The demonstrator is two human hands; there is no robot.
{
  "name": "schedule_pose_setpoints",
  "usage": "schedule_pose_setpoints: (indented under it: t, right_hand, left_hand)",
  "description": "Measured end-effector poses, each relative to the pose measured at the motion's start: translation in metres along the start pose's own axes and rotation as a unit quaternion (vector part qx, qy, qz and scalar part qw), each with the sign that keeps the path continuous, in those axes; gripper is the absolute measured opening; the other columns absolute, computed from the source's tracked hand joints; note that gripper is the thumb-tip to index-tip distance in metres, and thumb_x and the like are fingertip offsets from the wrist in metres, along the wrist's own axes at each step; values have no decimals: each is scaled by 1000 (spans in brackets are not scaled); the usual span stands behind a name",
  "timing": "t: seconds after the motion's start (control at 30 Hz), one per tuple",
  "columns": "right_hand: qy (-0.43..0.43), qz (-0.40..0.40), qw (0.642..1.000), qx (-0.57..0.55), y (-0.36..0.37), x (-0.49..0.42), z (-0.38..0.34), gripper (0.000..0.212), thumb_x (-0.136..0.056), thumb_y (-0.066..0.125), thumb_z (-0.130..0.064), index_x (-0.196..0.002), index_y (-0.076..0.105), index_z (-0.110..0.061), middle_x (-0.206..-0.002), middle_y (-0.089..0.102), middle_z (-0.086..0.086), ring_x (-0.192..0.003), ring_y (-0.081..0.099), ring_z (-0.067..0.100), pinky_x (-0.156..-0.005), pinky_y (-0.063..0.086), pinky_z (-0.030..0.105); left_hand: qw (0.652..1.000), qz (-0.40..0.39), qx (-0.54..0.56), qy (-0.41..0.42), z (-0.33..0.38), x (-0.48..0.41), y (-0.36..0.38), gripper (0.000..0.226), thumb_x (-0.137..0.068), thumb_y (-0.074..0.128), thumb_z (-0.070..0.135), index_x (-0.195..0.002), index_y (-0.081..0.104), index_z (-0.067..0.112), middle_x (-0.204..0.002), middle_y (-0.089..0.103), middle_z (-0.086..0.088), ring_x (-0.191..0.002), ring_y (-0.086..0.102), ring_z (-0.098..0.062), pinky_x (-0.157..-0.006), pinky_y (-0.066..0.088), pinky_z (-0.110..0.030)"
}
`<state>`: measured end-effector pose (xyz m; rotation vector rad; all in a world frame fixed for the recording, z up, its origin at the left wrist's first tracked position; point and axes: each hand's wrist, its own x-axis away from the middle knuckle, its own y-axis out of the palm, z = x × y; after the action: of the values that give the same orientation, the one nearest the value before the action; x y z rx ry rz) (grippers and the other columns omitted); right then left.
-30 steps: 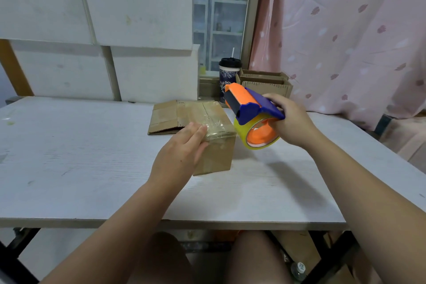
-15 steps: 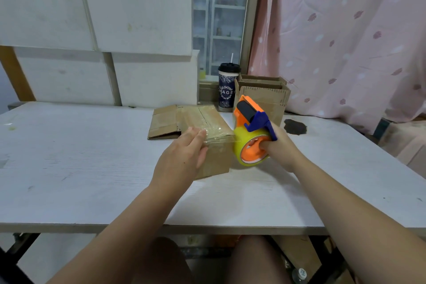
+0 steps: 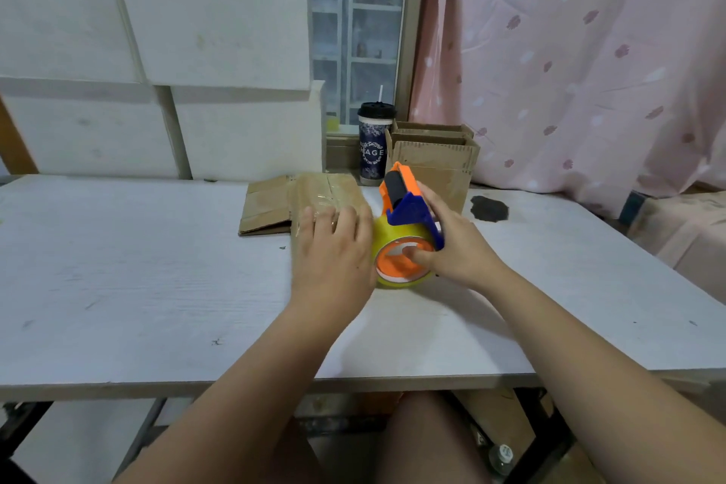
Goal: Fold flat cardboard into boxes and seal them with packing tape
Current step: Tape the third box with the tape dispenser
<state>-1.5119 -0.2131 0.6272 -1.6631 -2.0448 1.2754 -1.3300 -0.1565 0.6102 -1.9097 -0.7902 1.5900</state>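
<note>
A small cardboard box [image 3: 314, 194] with shiny clear tape along its top stands mid-table on the white table [image 3: 137, 287]. My left hand [image 3: 334, 255] lies flat over the box's near end, fingers straight, hiding its front face. My right hand [image 3: 451, 248] grips an orange and blue tape dispenser [image 3: 404, 232] with a yellowish tape roll, held low against the box's right side. A flat piece of cardboard [image 3: 267, 204] lies just left of the box.
A dark cup with a straw [image 3: 373, 145] and several folded open boxes [image 3: 436, 161] stand at the back by the window. A dark stain [image 3: 489, 207] marks the table to the right. White foam slabs [image 3: 157, 51] line the back left.
The dispenser came down from the air to the box's right side, near the table surface. My left hand slid forward to cover the box's near end.
</note>
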Motion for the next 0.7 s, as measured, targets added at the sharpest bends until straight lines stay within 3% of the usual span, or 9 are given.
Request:
schedule_pose_setpoints:
  t: [0.07,0.23,0.33,0.43,0.57,0.7]
  right_hand:
    - [-32,5,999,14,0,1,-8,94,-73,75,-23,-147,20,-40,-131,49,-6,-110,46,9,-87,40,23]
    - [-77,41,994,73,7,-2,-28,71,-74,72,-5,-137,42,-18,-125,52,5,-105,47,16,-80,32,18]
    - [-79,47,993,69,3,-5,-28,65,-71,71,0,-129,47,-15,-119,56,5,-101,51,22,-74,34,18]
    - [-46,54,997,-20,-9,-4,-26,58,-74,67,0,-123,46,-22,-102,57,-7,-83,53,15,-61,39,8]
    - [5,48,993,-103,-17,2,-19,59,-80,65,-5,-116,34,-40,-99,50,-9,-78,54,14,-46,47,21]
    - [-17,56,998,-38,-11,5,-14,62,-76,64,3,-123,37,-28,-97,50,-14,-79,50,13,-60,41,11]
  left_hand:
    - [1000,3,20,-3,-5,2,1,62,-65,74,41,-117,61,9,-100,61,-8,-99,58,-31,-98,40,-50]
    - [994,-38,100,-16,-14,11,-3,63,-81,59,46,-134,49,12,-138,49,-3,-128,43,-25,-110,24,-48]
    - [995,-10,102,-1,-22,15,4,64,-68,77,36,-122,57,8,-124,59,-7,-115,54,-30,-101,35,-52]
    - [993,39,115,-7,-26,16,11,62,-62,82,29,-116,60,10,-116,62,-6,-107,55,-28,-99,37,-53]
    - [988,84,126,-27,-22,15,14,46,-71,77,32,-110,62,13,-110,64,-4,-101,55,-28,-101,35,-52]
    - [986,132,97,-28,-22,13,21,28,-83,67,31,-105,65,14,-105,66,-2,-94,57,-26,-97,37,-47]
